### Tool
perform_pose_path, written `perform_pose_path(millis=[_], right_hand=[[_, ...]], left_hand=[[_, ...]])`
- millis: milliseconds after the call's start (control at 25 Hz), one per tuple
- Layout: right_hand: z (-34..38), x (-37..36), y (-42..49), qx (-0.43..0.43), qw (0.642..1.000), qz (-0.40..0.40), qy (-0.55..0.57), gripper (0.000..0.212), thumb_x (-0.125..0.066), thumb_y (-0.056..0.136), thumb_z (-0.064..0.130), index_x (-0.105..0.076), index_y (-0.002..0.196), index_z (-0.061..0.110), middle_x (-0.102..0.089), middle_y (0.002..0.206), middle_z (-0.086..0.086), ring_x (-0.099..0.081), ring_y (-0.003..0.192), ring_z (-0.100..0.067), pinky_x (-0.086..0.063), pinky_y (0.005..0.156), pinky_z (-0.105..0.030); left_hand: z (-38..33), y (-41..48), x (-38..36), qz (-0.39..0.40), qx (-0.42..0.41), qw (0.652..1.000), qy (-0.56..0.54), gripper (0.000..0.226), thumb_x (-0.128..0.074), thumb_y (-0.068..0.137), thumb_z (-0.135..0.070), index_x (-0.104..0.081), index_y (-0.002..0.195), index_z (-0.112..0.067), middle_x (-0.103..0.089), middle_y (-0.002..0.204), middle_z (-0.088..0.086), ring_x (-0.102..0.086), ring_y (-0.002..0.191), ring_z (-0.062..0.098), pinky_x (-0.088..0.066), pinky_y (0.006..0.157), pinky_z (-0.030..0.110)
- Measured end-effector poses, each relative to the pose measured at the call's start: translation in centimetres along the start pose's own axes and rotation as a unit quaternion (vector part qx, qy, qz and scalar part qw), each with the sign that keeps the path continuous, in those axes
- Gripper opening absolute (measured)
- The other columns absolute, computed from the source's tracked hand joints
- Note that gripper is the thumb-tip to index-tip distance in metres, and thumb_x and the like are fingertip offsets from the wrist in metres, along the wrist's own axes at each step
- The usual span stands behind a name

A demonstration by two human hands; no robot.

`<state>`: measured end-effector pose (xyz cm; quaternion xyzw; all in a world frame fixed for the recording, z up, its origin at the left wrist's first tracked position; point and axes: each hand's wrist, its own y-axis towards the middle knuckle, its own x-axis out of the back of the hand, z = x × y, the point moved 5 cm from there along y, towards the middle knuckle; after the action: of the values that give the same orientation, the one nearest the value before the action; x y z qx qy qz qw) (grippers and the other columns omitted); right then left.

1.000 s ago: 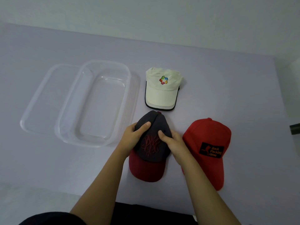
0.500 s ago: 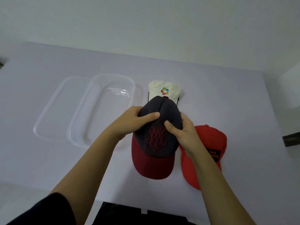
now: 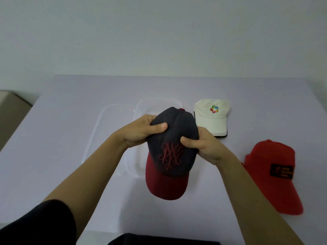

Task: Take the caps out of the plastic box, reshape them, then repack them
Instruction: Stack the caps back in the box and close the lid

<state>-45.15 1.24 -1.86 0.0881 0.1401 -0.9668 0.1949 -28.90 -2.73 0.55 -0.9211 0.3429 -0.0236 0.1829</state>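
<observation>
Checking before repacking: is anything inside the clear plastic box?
The visible parts of the plastic box look empty. The dark cap, held by the left hand and right hand, covers its middle, so that part is unseen.

This looks like a plain indoor room set up for a recording or a simple sorting job, though nothing fixes it as a home, an office or a lab. A bare, pale wall point(image 3: 159, 32) without any marks or fittings fills the upper half of the view. Below it lies a flat surface point(image 3: 70, 103) covered in smooth, pale lilac material, with straight edges and a clean corner at the left. Beyond that corner a strip of beige floor or furniture point(image 3: 10, 110) shows, too little to tell which. The light is soft and even, as from indoor lamps, and casts only faint shadows.
</observation>
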Motion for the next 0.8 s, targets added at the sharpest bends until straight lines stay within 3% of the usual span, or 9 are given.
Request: perform_pose_path(millis=[120,280,400,520,600,720,800], right_hand=[[0.3,-1.6,1.3,-0.005,1.000,0.013,0.023,0.060,-0.083,0.058,0.039,-0.065,0.110,0.016,-0.070,0.111,-0.002,-0.064,0.108,-0.019,-0.052,0.090,-0.030],[1.2,-1.2,2.1,-0.009,0.996,-0.057,-0.064,0.043,-0.071,0.070,0.028,-0.065,0.111,0.015,-0.070,0.112,-0.006,-0.065,0.106,-0.020,-0.048,0.099,-0.044],[1.8,-1.5,2.6,0.004,0.992,-0.096,-0.081,0.044,-0.073,0.067,0.029,-0.066,0.108,0.016,-0.070,0.110,-0.005,-0.066,0.104,-0.019,-0.051,0.095,-0.040],[1.2,-1.5,3.2,0.011,0.986,-0.129,-0.102,0.044,-0.069,0.079,0.033,-0.057,0.119,0.018,-0.065,0.117,0.004,-0.062,0.109,-0.012,-0.049,0.093,-0.030],[-0.6,-1.0,3.0,-0.001,0.971,-0.219,-0.099,0.042,-0.052,0.091,0.039,-0.046,0.129,0.020,-0.054,0.126,0.010,-0.051,0.116,-0.005,-0.039,0.098,-0.024],[-6.1,-0.3,1.5,-0.094,0.914,-0.375,-0.121,0.049,-0.037,0.096,0.043,-0.034,0.139,0.019,-0.043,0.140,0.001,-0.043,0.126,-0.015,-0.031,0.107,-0.032],[-9.6,-1.4,1.1,-0.166,0.906,-0.364,-0.137,0.054,-0.035,0.097,0.043,-0.026,0.144,0.019,-0.036,0.148,-0.003,-0.037,0.134,-0.024,-0.029,0.108,-0.035]], left_hand=[[0.6,-0.5,1.7,0.021,0.012,0.999,-0.045,0.049,-0.078,0.065,-0.047,-0.073,0.099,-0.013,-0.074,0.101,0.007,-0.070,0.094,0.020,-0.055,0.081,0.028],[-1.5,-0.5,3.7,0.004,0.026,0.990,0.139,0.027,-0.064,0.086,-0.029,-0.070,0.107,-0.012,-0.073,0.107,0.006,-0.068,0.101,0.020,-0.050,0.095,0.037],[-2.2,-0.3,4.3,0.052,0.061,0.974,0.213,0.038,-0.075,0.075,-0.037,-0.067,0.111,-0.025,-0.073,0.108,-0.001,-0.068,0.103,0.021,-0.050,0.095,0.046],[-1.8,0.5,5.4,0.033,0.073,0.980,0.183,0.037,-0.075,0.077,-0.027,-0.067,0.111,-0.016,-0.072,0.108,0.009,-0.069,0.099,0.028,-0.053,0.091,0.050],[-1.6,1.1,6.3,0.019,0.075,0.986,0.149,0.033,-0.069,0.081,-0.019,-0.066,0.112,-0.010,-0.071,0.110,0.011,-0.069,0.100,0.028,-0.054,0.090,0.046],[-0.7,2.5,7.8,0.011,0.098,0.987,0.129,0.031,-0.068,0.082,-0.018,-0.066,0.112,-0.010,-0.071,0.111,0.010,-0.068,0.101,0.026,-0.056,0.088,0.041],[0.9,3.5,8.3,0.010,0.129,0.983,0.128,0.028,-0.067,0.084,-0.017,-0.066,0.111,-0.012,-0.071,0.111,0.009,-0.068,0.102,0.027,-0.055,0.088,0.042]])
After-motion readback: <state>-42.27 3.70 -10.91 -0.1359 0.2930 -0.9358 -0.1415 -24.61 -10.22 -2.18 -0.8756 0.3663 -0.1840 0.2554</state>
